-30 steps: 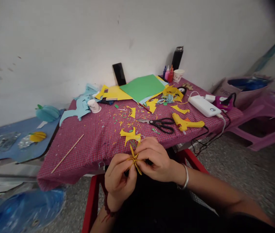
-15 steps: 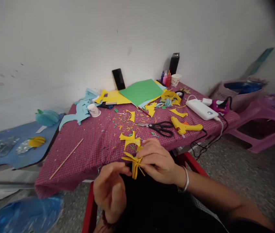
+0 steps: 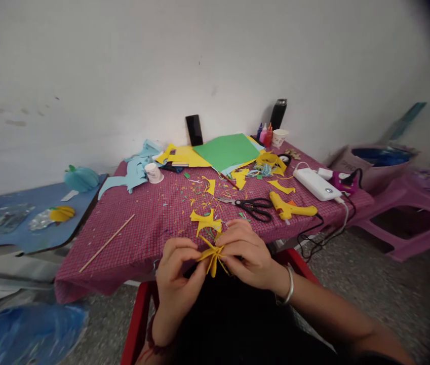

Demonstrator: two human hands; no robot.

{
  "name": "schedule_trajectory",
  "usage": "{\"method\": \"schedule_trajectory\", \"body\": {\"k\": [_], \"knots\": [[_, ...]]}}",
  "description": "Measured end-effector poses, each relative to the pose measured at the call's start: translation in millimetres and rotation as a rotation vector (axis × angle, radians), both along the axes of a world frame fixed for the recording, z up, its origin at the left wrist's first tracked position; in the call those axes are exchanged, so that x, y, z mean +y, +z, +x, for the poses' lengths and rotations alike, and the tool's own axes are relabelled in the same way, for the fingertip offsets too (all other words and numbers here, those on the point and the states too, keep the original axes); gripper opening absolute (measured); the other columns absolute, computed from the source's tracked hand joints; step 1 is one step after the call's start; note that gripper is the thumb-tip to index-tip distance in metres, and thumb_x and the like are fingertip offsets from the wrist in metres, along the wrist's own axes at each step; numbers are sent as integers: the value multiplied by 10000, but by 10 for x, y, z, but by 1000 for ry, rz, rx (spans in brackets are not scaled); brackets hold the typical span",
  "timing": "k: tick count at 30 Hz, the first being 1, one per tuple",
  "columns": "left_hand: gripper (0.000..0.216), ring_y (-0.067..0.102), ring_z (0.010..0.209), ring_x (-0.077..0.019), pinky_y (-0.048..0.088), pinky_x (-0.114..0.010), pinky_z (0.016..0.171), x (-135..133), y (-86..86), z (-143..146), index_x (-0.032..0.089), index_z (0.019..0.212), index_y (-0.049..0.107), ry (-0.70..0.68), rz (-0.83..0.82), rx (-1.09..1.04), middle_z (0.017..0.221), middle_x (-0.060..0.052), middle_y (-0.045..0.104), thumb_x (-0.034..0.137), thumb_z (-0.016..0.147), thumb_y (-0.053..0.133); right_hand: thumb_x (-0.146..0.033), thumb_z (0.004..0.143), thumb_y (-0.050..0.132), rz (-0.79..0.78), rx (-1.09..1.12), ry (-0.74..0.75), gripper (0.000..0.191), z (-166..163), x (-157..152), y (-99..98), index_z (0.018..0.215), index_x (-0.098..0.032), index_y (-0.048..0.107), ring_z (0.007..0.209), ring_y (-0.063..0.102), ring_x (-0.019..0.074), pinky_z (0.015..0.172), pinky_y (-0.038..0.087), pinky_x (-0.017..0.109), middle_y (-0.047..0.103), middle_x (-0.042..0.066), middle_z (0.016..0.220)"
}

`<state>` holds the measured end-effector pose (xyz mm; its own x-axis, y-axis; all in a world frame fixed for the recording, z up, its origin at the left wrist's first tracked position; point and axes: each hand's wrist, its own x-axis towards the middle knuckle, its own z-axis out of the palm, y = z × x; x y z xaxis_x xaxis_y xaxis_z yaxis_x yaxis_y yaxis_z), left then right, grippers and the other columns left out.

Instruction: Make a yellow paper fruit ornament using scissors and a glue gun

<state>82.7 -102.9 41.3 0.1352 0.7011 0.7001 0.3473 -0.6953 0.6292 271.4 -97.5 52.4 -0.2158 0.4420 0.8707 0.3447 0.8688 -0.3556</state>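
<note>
Between my two hands, just off the table's front edge, is a yellow felt piece [image 3: 212, 257] with several petals fanning out from its middle. My right hand [image 3: 248, 252] grips it from the right, fingers closed on it. On the other side, my left hand [image 3: 179, 274] pinches the tip of a left petal between thumb and fingers. Yellow felt scraps [image 3: 206, 221] lie on the table right behind the piece. Black-handled scissors [image 3: 250, 205] rest beyond my right hand, with a yellow glue gun [image 3: 292, 208] beside them.
On the checked tablecloth [image 3: 142, 228] are a wooden stick [image 3: 107, 243], a paper cup [image 3: 154, 173], green felt sheet [image 3: 228, 152], phone [image 3: 194, 130] and white power bank [image 3: 317, 183]. A blue board [image 3: 43, 238] at left holds a blue felt pumpkin [image 3: 81, 179]. A pink stool [image 3: 400, 203] stands right.
My left hand has come in from the left and closed on a petal of the yellow felt piece. The petals are spread wider. My right hand keeps its hold.
</note>
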Motion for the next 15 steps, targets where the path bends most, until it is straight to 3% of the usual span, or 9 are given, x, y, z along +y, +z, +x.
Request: {"method": "schedule_trajectory", "body": {"k": [2, 6, 11, 15], "knots": [[191, 572, 772, -145, 469, -279, 661, -9, 26, 17, 203, 807, 595, -38, 32, 24, 822, -1, 591, 30, 772, 667, -107, 871, 593, -1, 0, -1, 104, -7, -5, 10, 864, -207, 619, 793, 643, 164, 870, 478, 400, 710, 29, 834], [213, 603, 751, -144, 494, -269, 643, -13, 82, 52, 201, 906, 639, -73, 52, 75, 809, -9, 636, 17, 802, 618, -151, 884, 597, -15, -25, -20, 80, -2, -13, 18, 856, -212, 642, 882, 630, 177, 867, 477, 392, 684, 44, 936], [233, 619, 732, -136, 508, -264, 646, -39, 68, 72, 187, 890, 647, -5, 156, 71, 798, -10, 650, -18, 780, 637, -198, 887, 605, -17, -57, -150, 107, 17, -29, -7, 816, -228, 679, 1065, 575, 228, 929, 456, 427, 588, 73, 1174], [312, 635, 773, -147, 523, -285, 693, -74, -16, 84, 177, 921, 662, 52, 294, 75, 834, -22, 667, -67, 727, 672, -192, 878, 617, -21, -31, -200, 93, 7, -31, -23, 826, -230, 684, 984, 571, 212, 881, 470, 407, 585, 58, 1040]]}}
